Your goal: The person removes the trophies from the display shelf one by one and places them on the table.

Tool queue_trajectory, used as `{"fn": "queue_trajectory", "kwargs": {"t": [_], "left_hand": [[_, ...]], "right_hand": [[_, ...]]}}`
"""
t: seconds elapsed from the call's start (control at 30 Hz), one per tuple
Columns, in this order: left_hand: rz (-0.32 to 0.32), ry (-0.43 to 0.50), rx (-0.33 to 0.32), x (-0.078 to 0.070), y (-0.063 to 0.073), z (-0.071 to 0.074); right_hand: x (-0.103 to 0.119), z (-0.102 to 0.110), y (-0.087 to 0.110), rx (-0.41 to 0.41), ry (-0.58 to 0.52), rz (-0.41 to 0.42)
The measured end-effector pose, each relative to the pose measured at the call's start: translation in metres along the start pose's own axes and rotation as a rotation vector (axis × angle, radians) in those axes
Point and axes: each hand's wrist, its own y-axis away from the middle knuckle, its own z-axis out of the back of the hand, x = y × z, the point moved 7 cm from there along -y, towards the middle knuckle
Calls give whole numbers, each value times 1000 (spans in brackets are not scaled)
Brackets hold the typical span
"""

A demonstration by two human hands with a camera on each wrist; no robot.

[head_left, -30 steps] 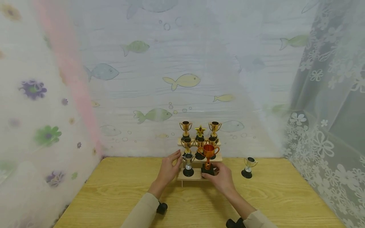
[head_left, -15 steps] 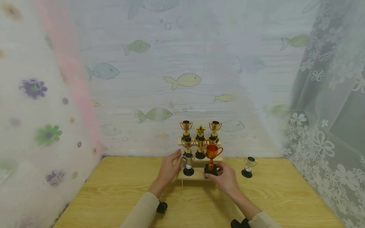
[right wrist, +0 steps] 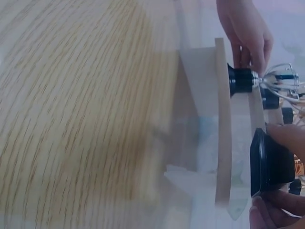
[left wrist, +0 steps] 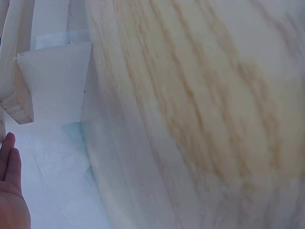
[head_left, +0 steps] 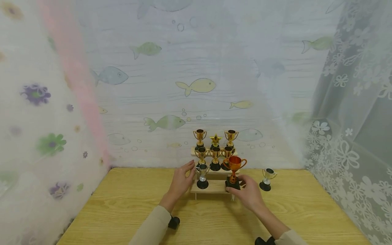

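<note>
My right hand (head_left: 250,193) pinches the black base of an orange-bronze trophy cup (head_left: 234,164), held upright at the right end of the bottom shelf. In the right wrist view a gap shows between its black base (right wrist: 274,164) and the shelf board (right wrist: 222,143). My left hand (head_left: 181,181) touches the left side of the three-tier wooden stand (head_left: 216,186) with its fingers extended. A small silver trophy (head_left: 202,173) stands at the left of that lowest shelf. The left wrist view catches only part of my left hand (left wrist: 12,200) beside the stand.
Gold trophies (head_left: 215,154) line the middle shelf; two gold cups flank a gold star trophy (head_left: 215,139) on top. Another silver trophy (head_left: 267,177) stands on the wooden table (head_left: 128,204), right of the stand. A fish-patterned curtain (head_left: 196,109) hangs behind.
My right hand has carried the bronze trophy rightward along the front of the bottom shelf. The left hand has stayed at the stand's side.
</note>
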Motion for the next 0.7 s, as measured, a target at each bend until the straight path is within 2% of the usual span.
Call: {"fn": "queue_trajectory", "kwargs": {"t": [0.7], "left_hand": [[4,-2,10,1,0,-1]], "right_hand": [[-26,21,0,26,63,-13]]}}
